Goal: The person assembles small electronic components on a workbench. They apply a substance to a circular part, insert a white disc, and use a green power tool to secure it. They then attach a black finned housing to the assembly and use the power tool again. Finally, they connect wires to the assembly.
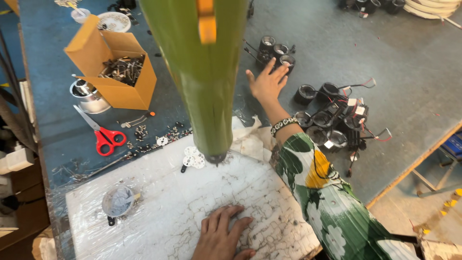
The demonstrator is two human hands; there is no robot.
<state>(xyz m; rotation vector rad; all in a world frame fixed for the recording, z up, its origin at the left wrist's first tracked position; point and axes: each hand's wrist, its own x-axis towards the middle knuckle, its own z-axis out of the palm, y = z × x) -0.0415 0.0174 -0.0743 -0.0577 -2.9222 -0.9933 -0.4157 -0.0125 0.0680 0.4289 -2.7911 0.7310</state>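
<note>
My right hand (267, 84) stretches forward over the grey table (409, 62), fingers spread and holding nothing. Its fingertips are at a small group of black round housings (275, 50), close to or touching the nearest one. The arm wears a green flowered sleeve (332, 202) and a beaded bracelet (284, 125). My left hand (222, 237) lies flat, palm down, on a white cracked board (159, 212) at the near edge. A green cloth-covered hanging tool (204, 72) drops through the middle of the view, its dark tip (215, 158) just above the board.
A bigger cluster of black housings with red and black wires (337, 120) lies right of my arm. On the left are an open cardboard box of metal parts (120, 72), a steel bowl (86, 94), red scissors (103, 137), loose screws (142, 131), white discs (192, 156) and a small cup of grey paste (118, 201).
</note>
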